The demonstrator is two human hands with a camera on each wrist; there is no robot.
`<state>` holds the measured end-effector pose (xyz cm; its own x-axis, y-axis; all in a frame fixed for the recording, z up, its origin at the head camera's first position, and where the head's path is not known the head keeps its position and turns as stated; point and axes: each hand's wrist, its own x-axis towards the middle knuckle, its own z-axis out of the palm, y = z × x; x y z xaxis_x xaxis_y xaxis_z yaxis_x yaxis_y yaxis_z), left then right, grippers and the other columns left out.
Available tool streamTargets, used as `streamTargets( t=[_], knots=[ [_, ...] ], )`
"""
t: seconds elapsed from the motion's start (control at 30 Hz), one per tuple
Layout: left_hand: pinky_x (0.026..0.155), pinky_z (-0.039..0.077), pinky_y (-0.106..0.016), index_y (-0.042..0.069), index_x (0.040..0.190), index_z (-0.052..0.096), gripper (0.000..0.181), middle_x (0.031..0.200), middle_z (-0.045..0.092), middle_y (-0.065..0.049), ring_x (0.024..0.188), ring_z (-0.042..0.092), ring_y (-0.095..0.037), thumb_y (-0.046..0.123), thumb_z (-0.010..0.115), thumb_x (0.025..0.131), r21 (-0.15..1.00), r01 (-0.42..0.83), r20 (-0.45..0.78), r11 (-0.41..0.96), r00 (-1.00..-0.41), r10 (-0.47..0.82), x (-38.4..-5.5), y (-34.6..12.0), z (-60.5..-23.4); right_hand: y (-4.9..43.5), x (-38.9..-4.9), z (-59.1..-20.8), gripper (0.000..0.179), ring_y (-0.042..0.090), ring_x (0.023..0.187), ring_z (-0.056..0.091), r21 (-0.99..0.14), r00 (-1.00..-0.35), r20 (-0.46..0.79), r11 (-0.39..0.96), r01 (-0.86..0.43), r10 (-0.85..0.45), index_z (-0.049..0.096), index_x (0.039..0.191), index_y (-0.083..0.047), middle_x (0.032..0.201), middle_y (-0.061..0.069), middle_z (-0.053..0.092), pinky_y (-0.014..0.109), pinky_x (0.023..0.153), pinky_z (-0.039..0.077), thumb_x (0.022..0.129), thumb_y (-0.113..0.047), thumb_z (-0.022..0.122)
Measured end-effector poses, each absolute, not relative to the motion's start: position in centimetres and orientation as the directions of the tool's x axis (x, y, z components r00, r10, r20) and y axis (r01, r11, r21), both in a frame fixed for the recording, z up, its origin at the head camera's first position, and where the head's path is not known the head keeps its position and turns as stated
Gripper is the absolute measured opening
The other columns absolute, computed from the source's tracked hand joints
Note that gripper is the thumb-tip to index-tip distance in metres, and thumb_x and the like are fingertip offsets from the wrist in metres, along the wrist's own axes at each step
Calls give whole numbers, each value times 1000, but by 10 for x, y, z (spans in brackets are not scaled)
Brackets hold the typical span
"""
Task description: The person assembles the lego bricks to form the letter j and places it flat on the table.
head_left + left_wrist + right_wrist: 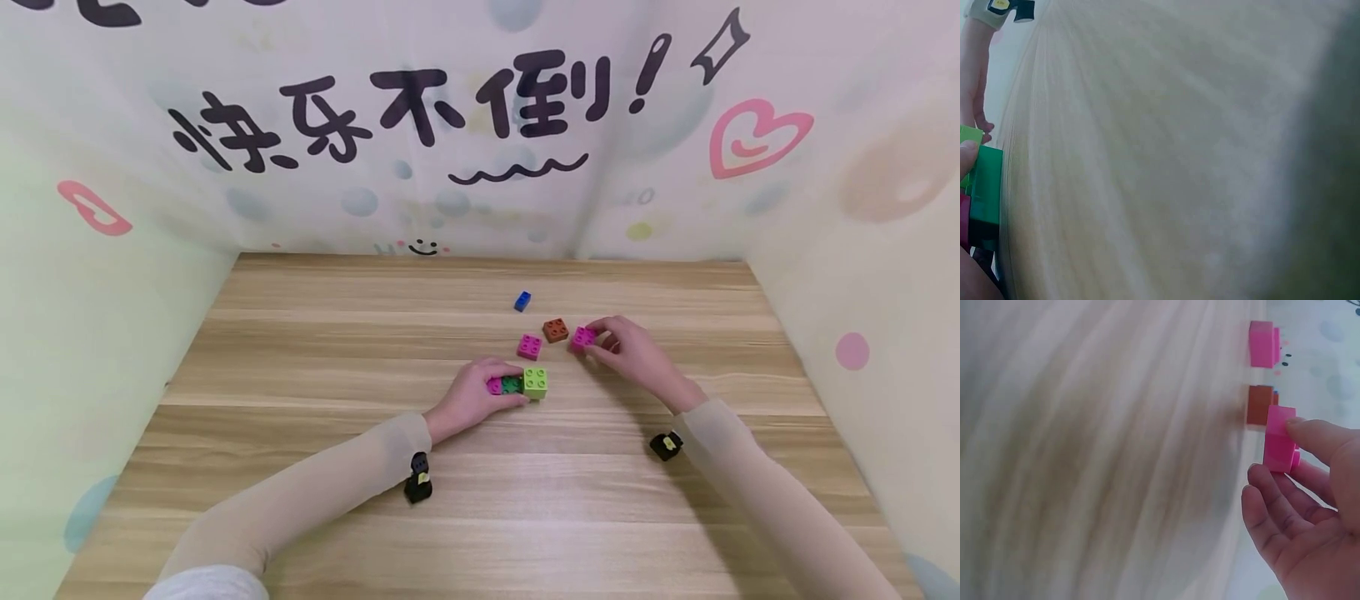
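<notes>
In the head view my left hand [467, 402] grips a row of toy building bricks on the table: a pink brick [495, 386], a green brick [512, 384] and a lime-green brick [535, 383] at the right end. The left wrist view catches only the edge of this row, with the green brick [986, 187] nearest. My right hand [637, 357] pinches another pink brick [582, 337] between thumb and fingers, to the right of the row. The right wrist view shows that pink brick [1279, 439] side-on, its studs facing right; the other fingers are loosely bent.
A loose pink brick [529, 347] and a reddish-brown brick [555, 331] lie between and beyond the hands. Farther back is a small blue brick [522, 301]. The wooden table [337, 333] meets a printed cloth backdrop [480, 208] behind and on both sides.
</notes>
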<state>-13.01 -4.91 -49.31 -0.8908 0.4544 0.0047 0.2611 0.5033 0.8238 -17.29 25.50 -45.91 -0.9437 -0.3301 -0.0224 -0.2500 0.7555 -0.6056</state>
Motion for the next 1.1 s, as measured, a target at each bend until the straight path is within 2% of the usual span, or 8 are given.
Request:
streamTargets(
  t=[0.3, 0.77, 1.1],
  knots=[
    [106, 48, -44, 11, 132, 72, 53, 131, 69, -9, 120, 62, -27, 30, 88, 85, 824, 264, 7, 502, -890, 456, -130, -48, -492, 246, -158, -444, 33, 27, 94, 68, -607, -916, 59, 714, -349, -397, 66, 128, 1, 119, 18, 70, 45, 83, 60, 97, -10, 73],
    [103, 49, -43, 10, 131, 72, 51, 130, 70, -9, 119, 63, -26, 29, 87, 86, 827, 276, 22, 489, -886, 463, -130, -49, -491, 226, -140, -426, 33, 19, 91, 68, -567, -867, 118, 684, -459, -484, 68, 128, -4, 113, 10, 71, 37, 78, 60, 99, -17, 74],
    [103, 50, -43, 10, 130, 73, 49, 130, 70, -9, 118, 63, -27, 29, 87, 86, 819, 292, 33, 495, -884, 466, -130, -49, -491, 211, -132, -423, 36, 16, 89, 67, -587, -835, 148, 633, -505, -529, 68, 129, -5, 111, 6, 72, 34, 74, 60, 97, -18, 76]
  ],
)
